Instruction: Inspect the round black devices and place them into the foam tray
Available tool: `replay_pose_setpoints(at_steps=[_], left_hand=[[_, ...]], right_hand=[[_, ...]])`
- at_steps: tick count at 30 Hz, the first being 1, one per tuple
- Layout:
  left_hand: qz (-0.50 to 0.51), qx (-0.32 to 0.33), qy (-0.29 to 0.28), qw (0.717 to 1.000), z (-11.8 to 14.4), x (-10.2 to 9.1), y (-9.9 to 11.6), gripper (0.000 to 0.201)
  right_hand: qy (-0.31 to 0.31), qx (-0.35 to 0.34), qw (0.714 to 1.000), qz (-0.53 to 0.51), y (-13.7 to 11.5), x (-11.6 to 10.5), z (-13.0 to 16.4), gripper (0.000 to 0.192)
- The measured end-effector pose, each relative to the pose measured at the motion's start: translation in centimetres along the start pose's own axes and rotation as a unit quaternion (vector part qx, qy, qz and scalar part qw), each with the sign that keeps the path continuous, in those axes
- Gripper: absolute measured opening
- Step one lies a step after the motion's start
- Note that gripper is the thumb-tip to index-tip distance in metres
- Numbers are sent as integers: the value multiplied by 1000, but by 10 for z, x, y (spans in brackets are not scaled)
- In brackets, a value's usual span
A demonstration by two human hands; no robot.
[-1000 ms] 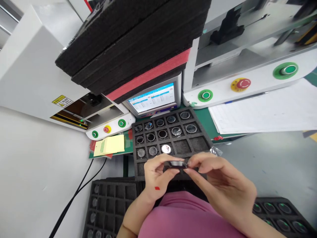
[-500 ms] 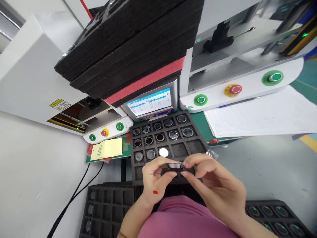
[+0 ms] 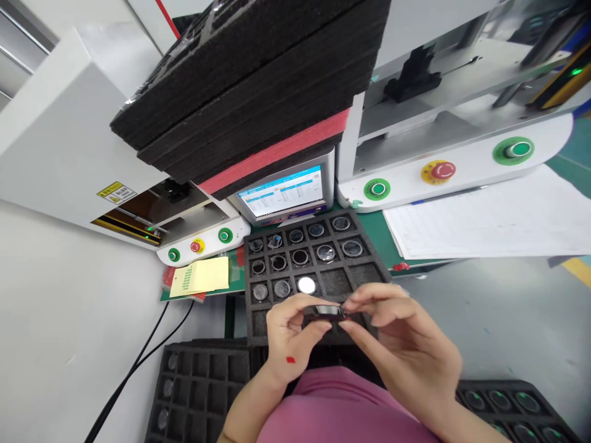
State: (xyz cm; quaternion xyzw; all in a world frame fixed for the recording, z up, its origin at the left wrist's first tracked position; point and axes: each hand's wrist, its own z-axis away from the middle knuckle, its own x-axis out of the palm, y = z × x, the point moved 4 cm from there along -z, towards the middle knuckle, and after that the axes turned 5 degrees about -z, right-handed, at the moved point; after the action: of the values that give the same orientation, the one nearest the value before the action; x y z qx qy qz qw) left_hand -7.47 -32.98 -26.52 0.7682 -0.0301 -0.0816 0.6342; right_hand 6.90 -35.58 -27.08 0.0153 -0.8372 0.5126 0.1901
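Both hands pinch one small round dark part (image 3: 325, 311) between thumb and fingertips, the left hand (image 3: 289, 332) at its left edge, the right hand (image 3: 406, 347) at its right, just above the near edge of a black foam tray (image 3: 369, 274). That tray rests on a green-topped bench (image 3: 381, 231) and holds thirteen round parts in three rows. Behind stand a lit screen (image 3: 286, 192), two white machines and a stack of foam trays (image 3: 249, 86); five round push buttons show, three green and two red.

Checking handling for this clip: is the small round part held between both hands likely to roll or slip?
Probably both. The round part looks glossy and thin, pinched only at its edges by left hand and right hand. Set on edge, it would likely roll.
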Motion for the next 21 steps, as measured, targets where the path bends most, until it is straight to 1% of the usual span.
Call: replay_pose_setpoints(at_steps=[2,7,11,13,15,16,17,18,20,21], left_hand=[[1,-2,4,1000,0,0,-1,11],[-6,-25,19,999,3,-1,-7,13],[-43,-23,45,998,8,1,-8,15],[-61,-28,86,994,8,-2,-10,15],[-61,-45,160,984,4,-10,-14,15],[-43,-55,202,977,2,-15,-16,17],[-13,-64,239,969,-1,-21,-19,19],[25,-73,265,961,-4,-25,-23,21],[103,-95,279,950,-10,-29,-29,26],[134,-112,271,947,-12,-28,-32,29]], right_hand=[[18,-6,1000,3,0,1,1,24],[29,-45,998,25,-2,-1,1,26],[12,-67,995,68,-5,3,1,26],[-9,-74,993,89,-8,5,4,27],[-75,-89,988,100,-9,4,9,27],[-105,-91,983,117,-7,0,10,25],[-118,-81,979,148,-2,-8,11,22],[-112,-59,974,189,7,-21,10,18],[-33,23,958,286,32,-59,4,4],[-2,58,948,312,46,-79,0,14]])
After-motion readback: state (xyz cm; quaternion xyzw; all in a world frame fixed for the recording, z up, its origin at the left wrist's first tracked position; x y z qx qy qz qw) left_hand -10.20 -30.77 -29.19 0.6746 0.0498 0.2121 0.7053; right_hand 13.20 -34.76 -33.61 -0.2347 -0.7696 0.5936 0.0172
